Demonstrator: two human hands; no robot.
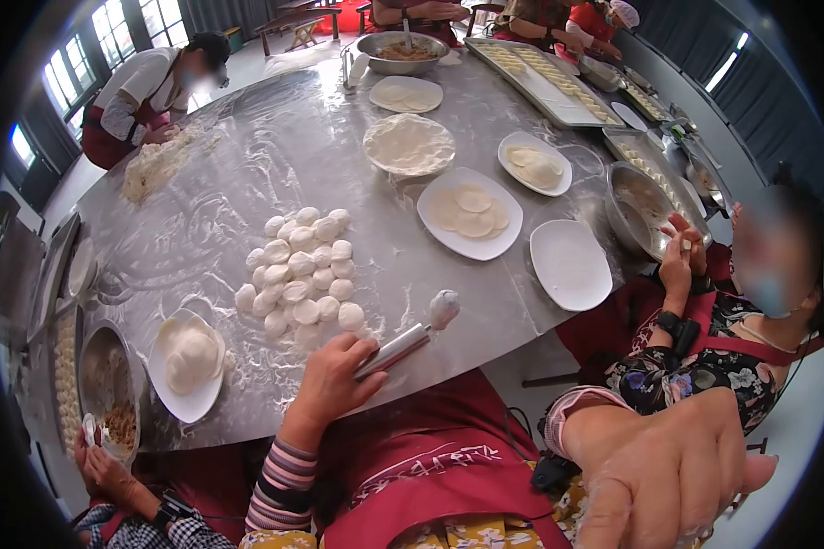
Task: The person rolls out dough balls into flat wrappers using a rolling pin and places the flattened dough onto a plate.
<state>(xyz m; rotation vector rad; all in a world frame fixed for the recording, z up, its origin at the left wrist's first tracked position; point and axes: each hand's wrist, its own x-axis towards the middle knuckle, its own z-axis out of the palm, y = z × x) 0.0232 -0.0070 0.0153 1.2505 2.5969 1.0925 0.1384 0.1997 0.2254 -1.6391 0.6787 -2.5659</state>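
My left hand (334, 380), in a striped sleeve, is closed around one end of a metal rolling pin (395, 351) at the table's front edge. The pin's far handle (444, 309) is white with flour. Just beyond this hand lies a cluster of small round dough pieces (298, 265), floured and flattened. My right hand (668, 467) is raised close to the camera at the lower right, away from the table. Its fingers curl downward, and whatever they may hold is hidden.
Left of the dough stands a plate of stacked wrappers (190, 361) beside a filling bowl (114, 403). Ahead are a flour bowl (409, 144), wrapper plates (471, 215) and a white plate (570, 265). Co-workers (705, 339) work around the floured metal table (201, 174).
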